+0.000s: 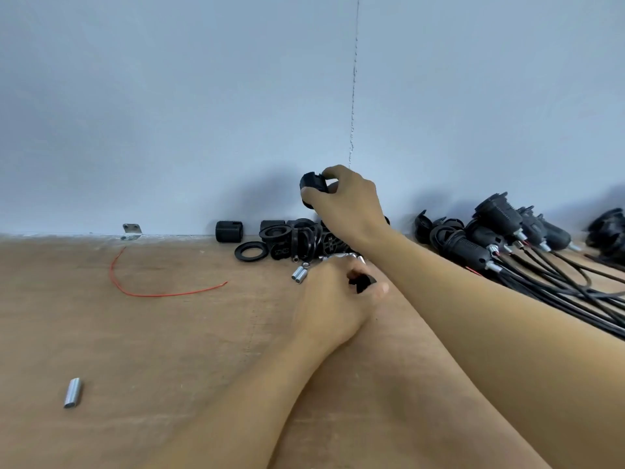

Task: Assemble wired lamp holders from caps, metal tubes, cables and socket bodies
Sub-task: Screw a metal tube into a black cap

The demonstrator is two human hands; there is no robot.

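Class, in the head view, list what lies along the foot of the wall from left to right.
Metal bracket → single ribbed black socket body → heap of loose black parts → wired lamp holders.

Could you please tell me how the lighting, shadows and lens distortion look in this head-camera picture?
Head view: even, soft light, no glare on the wooden table; the right hand and its black part throw a soft shadow on the wall; the wall seam runs slightly bent, likely wide-angle distortion; the black parts pile loses detail.
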